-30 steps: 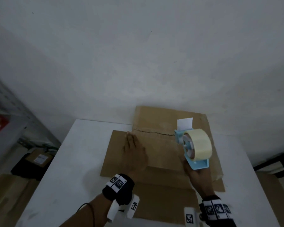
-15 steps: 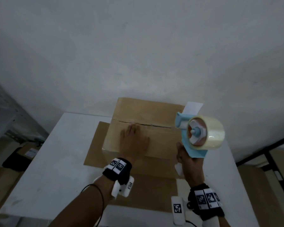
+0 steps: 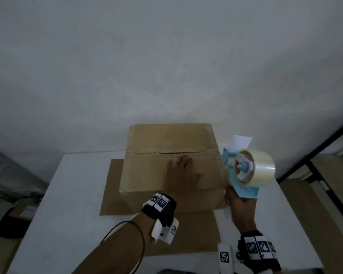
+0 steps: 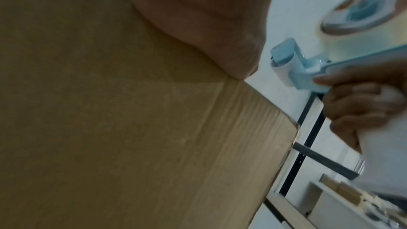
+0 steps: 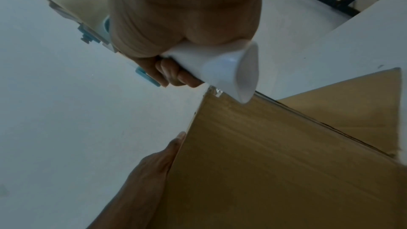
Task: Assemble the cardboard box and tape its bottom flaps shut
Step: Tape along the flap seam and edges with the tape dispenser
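Observation:
The brown cardboard box stands on the table with its closed flaps up, and the seam runs left to right across the top. My left hand lies flat on the near flap, fingers straight and reaching the seam. My right hand grips the white handle of a light-blue tape dispenser. It holds the clear tape roll in the air just off the box's right edge. In the left wrist view the dispenser hangs beside the box corner.
A flat cardboard sheet lies under the box on the white table. The wall is close behind. A black-framed rack stands to the right, and cartons and a dark bag sit on the floor at left.
The dispenser has moved from over the seam on the box top to the right, off the box's edge. My left hand has stayed flat on the near flap.

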